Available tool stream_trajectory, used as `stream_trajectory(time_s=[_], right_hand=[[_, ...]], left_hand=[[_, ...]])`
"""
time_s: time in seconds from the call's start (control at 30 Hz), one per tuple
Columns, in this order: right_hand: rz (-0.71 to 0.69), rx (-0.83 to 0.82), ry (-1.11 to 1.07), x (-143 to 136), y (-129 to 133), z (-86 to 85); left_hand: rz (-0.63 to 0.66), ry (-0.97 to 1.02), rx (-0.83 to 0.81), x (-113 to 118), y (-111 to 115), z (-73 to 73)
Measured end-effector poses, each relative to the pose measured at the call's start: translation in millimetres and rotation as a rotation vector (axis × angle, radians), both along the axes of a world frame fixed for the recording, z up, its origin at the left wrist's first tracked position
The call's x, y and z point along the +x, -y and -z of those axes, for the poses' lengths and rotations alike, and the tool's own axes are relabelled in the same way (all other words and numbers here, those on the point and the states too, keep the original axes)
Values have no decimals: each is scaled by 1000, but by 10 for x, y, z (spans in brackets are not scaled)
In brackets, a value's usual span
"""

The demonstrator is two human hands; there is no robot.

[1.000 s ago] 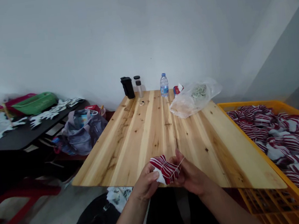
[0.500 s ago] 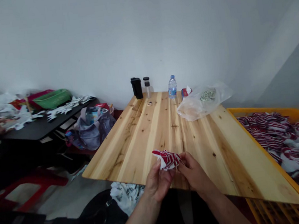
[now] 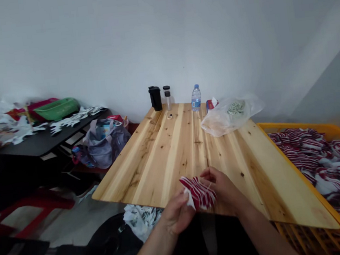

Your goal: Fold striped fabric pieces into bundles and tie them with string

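A red-and-white striped cloth piece (image 3: 200,193) is held up over the near edge of the wooden table (image 3: 161,161). My left hand (image 3: 178,212) is closed on its white left end, thumb on top. At the cloth's right side, my right hand (image 3: 221,185) has its fingers pinched together, with a thin pale strand between them and the cloth. The right fingertips are partly hidden, and whether they also grip the cloth is unclear.
A plastic bag (image 3: 225,117) of pale bands, a water bottle (image 3: 196,98) and a black flask (image 3: 155,98) stand towards the back. A yellow crate (image 3: 338,126) of striped pieces is on the right. At left are a grey bag (image 3: 106,145) and red stool (image 3: 41,207).
The striped cloth has spread wider and moved slightly right and down. My right hand has shifted a little right, off the cloth's edge, drawing out a thin strand.
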State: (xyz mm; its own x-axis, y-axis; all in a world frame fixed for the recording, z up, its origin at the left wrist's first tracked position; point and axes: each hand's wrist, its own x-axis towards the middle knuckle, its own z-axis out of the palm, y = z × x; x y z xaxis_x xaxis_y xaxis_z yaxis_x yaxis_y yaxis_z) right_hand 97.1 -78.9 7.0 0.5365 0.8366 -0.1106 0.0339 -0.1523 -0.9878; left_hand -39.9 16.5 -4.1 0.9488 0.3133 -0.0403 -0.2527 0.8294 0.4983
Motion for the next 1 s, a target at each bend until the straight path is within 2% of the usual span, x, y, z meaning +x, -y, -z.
stream_trajectory(time_s=[0.07,0.13,0.27,0.33,0.43,0.53,0.67,0.8,0.9,1.0], right_hand=[[-139,30,-162,72,-7,-55],[-221,68,-309,94,-7,-97],[-195,170,-567,32,39,-194],[-176,232,-620,3,90,-277],[-208,229,-333,-2,169,-386],[-267,182,-68,9,209,-373],[-189,193,-91,11,210,-235],[1,243,-51,55,212,-155],[128,259,-47,109,220,-89],[140,232,-16,120,232,-28]], left_hand=[[132,14,84,-73,-14,-6],[169,10,159,-109,-56,-27],[222,-67,371,-146,-199,-116],[264,-120,491,-169,-257,-157],[267,-157,539,-180,-287,-167],[201,-138,430,-147,-258,-113],[72,-118,279,-66,-180,-38],[-61,-67,221,6,-141,-49],[-95,-42,229,25,-147,-87],[-93,-10,245,23,-151,-101]])
